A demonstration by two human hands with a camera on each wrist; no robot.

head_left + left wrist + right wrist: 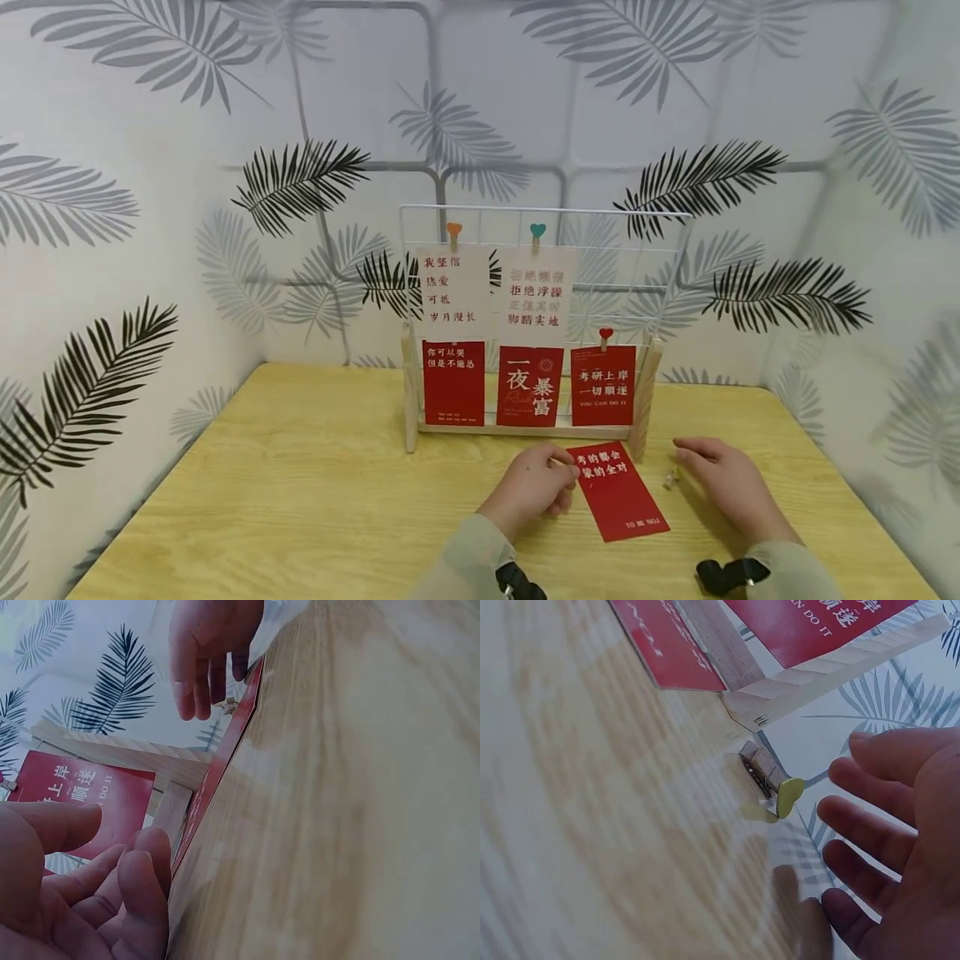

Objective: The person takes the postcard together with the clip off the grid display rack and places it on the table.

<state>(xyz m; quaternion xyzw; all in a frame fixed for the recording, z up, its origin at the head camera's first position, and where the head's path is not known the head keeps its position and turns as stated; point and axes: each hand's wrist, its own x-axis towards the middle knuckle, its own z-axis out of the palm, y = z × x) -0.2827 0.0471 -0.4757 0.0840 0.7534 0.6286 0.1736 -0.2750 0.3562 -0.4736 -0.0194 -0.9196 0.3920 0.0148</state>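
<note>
A red card (619,492) with white lettering lies on the table in front of a white wire grid rack (600,275). My left hand (534,485) is at the card's upper left corner. Its fingers (146,885) are loosely bent, and a gap shows between thumb and forefinger in the left wrist view. To the right of the card lies a small wooden clip (761,766) with a yellow heart (789,796). Close by the clip, my right hand (731,483) hovers with spread, relaxed fingers and nothing in them.
Two white cards (453,292) hang on the grid under orange and teal heart clips. Below them, red cards (529,387) stand in a row, one with a red heart clip (606,335). Wooden feet (643,400) support the rack. A leaf-patterned wall (480,100) rises behind the table (300,483).
</note>
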